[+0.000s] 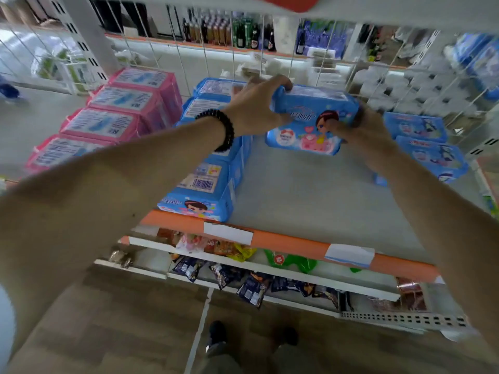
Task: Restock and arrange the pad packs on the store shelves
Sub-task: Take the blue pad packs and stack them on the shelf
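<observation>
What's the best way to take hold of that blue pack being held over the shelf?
By its two short ends, one hand from each side. The blue pack is wide, soft and flat-faced, so the left hand curls over its left end and the right hand clasps its right end, keeping it level.

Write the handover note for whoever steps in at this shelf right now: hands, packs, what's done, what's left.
Left hand: grips the left end of a blue pad pack.
Right hand: holds the same pack's right end.
The pack is at the back of the shelf, in the bare middle gap.
Done: a row of blue packs runs front to back left of the gap, pink packs further left, more blue packs on the right.
Left: set this pack down and fill the middle gap forward to the orange shelf edge.
</observation>
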